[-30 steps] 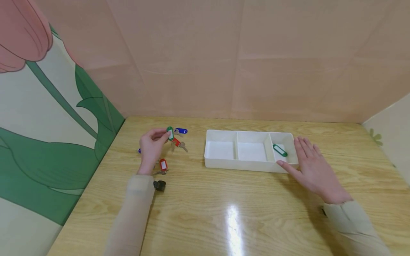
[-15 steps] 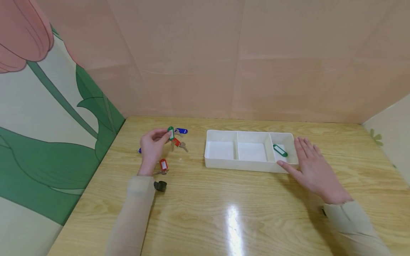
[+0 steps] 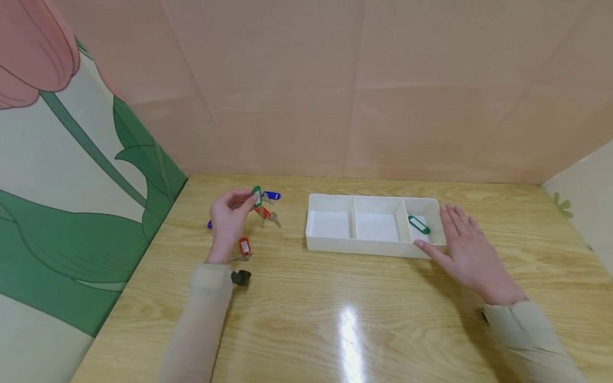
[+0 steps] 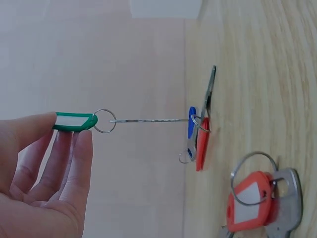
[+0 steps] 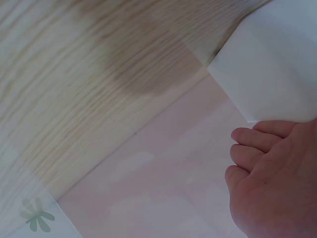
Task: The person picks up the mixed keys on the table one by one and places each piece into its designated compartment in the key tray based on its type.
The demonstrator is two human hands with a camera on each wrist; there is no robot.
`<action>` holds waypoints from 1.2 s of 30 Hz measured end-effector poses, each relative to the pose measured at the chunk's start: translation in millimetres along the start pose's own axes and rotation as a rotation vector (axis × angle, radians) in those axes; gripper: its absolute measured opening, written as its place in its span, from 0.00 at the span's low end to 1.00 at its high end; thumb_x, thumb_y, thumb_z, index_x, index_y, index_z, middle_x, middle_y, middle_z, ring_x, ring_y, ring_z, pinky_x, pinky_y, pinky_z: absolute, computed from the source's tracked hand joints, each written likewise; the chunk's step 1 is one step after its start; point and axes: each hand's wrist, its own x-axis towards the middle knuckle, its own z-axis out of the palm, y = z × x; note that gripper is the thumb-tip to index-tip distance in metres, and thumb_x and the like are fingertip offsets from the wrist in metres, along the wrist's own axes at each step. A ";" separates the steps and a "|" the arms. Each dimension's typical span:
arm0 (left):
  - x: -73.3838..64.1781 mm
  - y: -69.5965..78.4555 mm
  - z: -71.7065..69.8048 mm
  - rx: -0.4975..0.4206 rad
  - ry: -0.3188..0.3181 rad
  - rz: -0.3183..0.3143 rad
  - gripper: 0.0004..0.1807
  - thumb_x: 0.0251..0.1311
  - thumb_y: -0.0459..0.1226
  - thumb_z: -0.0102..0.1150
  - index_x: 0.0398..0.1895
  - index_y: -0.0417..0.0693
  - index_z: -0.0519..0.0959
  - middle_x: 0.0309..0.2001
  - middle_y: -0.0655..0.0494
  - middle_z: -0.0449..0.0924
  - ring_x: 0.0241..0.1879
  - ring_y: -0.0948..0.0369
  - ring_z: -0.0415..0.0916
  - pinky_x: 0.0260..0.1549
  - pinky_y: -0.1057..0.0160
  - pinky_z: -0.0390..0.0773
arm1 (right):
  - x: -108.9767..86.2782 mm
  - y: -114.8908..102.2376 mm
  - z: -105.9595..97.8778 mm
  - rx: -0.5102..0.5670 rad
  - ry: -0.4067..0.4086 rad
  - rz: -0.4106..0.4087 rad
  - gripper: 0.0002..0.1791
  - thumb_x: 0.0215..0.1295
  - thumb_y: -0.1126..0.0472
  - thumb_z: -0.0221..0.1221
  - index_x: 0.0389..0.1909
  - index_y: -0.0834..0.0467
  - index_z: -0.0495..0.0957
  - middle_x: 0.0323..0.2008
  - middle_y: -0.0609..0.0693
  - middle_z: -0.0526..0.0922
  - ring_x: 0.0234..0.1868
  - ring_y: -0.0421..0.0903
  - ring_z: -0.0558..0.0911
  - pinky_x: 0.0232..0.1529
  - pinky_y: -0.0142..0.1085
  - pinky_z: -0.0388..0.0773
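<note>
My left hand [image 3: 227,223] pinches a green key tag [image 3: 257,196] between thumb and fingers at the left of the table. In the left wrist view a key [image 4: 148,120] hangs from the ring of this green tag, over a blue tag [image 4: 191,124] and a red tag [image 4: 202,146] with keys. My right hand [image 3: 466,252] rests with straight fingers against the right end of a white three-compartment tray [image 3: 364,248]. Another green key tag [image 3: 419,224] lies in the tray's right compartment; its middle and left compartments hold nothing.
Nearer the front lies another red key tag [image 3: 245,246] with its key. Part of a blue tag [image 3: 209,225] shows behind the left wrist. A black strap piece [image 3: 241,277] sits at the left cuff. The wooden table [image 3: 297,319] meets a pink backdrop [image 3: 354,106] behind.
The left hand has lifted the green key tag slightly up and a little to the right, with its key hanging below. The right hand and tray have stayed in place.
</note>
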 end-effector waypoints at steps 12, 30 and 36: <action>-3.9 11.9 3.9 -0.002 -0.002 0.055 0.11 0.63 0.37 0.72 0.44 0.40 0.86 0.43 0.48 0.86 0.40 0.56 0.82 0.37 0.69 0.82 | 1.1 -0.5 -0.5 0.016 -0.005 0.009 0.56 0.73 0.37 0.56 0.79 0.68 0.37 0.77 0.73 0.43 0.79 0.61 0.34 0.75 0.54 0.28; -22.8 46.2 6.4 -0.031 -0.023 0.135 0.09 0.63 0.33 0.71 0.41 0.34 0.86 0.41 0.44 0.86 0.39 0.55 0.82 0.39 0.66 0.79 | 0.2 0.0 -0.6 0.012 -0.009 0.012 0.56 0.73 0.36 0.55 0.79 0.68 0.36 0.77 0.73 0.42 0.79 0.63 0.36 0.75 0.54 0.28; -14.0 24.8 8.0 -0.034 -0.029 0.158 0.11 0.61 0.40 0.73 0.41 0.42 0.87 0.40 0.51 0.86 0.39 0.58 0.82 0.36 0.67 0.81 | 0.4 1.2 1.3 0.013 -0.005 0.008 0.56 0.73 0.36 0.55 0.79 0.68 0.36 0.77 0.74 0.43 0.79 0.63 0.36 0.75 0.54 0.28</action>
